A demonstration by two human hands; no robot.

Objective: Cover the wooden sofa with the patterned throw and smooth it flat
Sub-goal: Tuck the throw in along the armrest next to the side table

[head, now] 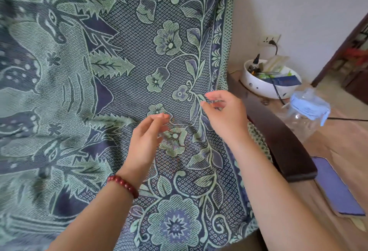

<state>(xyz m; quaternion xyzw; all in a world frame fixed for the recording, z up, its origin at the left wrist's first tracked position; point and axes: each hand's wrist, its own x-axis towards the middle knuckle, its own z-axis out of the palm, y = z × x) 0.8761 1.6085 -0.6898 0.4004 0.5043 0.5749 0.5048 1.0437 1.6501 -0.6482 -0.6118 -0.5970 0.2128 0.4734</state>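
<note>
Patterned throw [119, 71]: woven green and navy, with deer and jagged leaves on the side far from the armrest [278, 141]. Nearer the armrest are flowers and vines over a diamond mesh, then a banded border. It covers the back and seat, and only the dark wooden armrest shows bare. Slight ripples in the cloth near the hands, flatter elsewhere.

Both hands are over the floral strip just beside the armrest. The left hand [147, 141], with a red bead bracelet [123, 185] on its wrist, is farther from the armrest. Its fingers are nearly straight and close together, with no cloth between them. The right hand [225, 117] is nearest the armrest, its fingers loosely curled and nothing caught in them. Blur at the fingertips — can't tell whether either hand touches the throw.

Beyond the armrest is a wooden side table [318, 147]. It holds a white bowl [258, 87] of odds and ends, a clear plastic jar [304, 117] and a flat blue-violet slab [334, 187]. On the white wall [298, 11] above the bowl is a socket [268, 40] with a black plug — a cable runs down across the table.
</note>
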